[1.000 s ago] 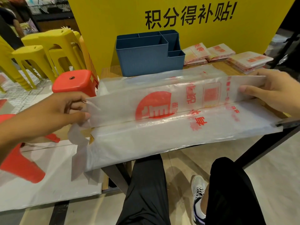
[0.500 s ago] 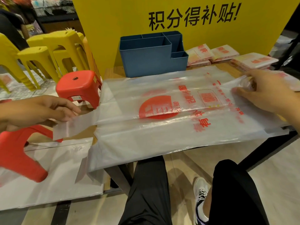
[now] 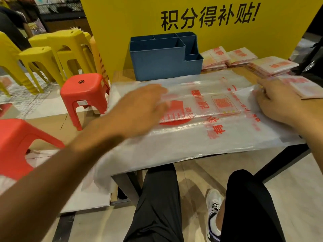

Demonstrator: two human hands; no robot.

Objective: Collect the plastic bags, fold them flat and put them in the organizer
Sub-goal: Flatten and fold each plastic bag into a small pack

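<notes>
A large clear plastic bag (image 3: 201,133) with red print lies spread across the small table, folded lengthwise, its near edge hanging over the front. My left hand (image 3: 139,109) lies flat on the bag's left part, fingers straight, blurred by motion. My right hand (image 3: 277,102) presses on the bag's right end with fingers spread. The blue organizer (image 3: 162,62) with several compartments stands at the back of the table, just behind the bag, with nothing visible in it.
Folded bags lie in stacks (image 3: 272,66) at the back right, another stack (image 3: 304,88) beside my right hand. A yellow sign board (image 3: 122,23) stands behind. Red stools (image 3: 83,95) and yellow stools (image 3: 52,53) stand to the left. My legs (image 3: 157,206) are under the table.
My left hand let go of the bag's left handle end and swept right onto the bag. The right hand lowered its end flat on the table. The bag now lies flatter.
</notes>
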